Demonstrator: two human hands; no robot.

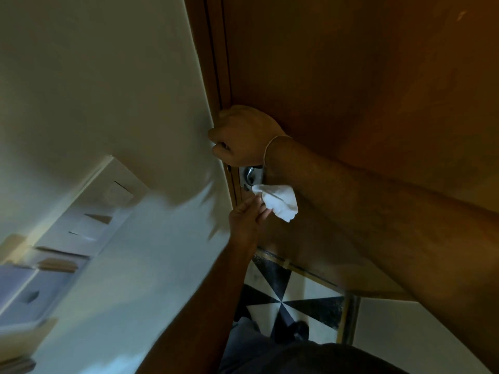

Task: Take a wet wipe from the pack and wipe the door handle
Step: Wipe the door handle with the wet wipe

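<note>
While the right hand (244, 136) grips the door edge (229, 168), the left hand (247, 220) presses the wipe (280, 202) there.

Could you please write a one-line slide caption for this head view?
Left hand presses a white wipe to the metal door handle while the right hand grips the door edge.

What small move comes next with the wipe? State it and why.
Probably slide the wipe up onto the handle. The left hand pinches it with its tip at the lock plate below the lever, while the right hand grips the door edge.
</note>
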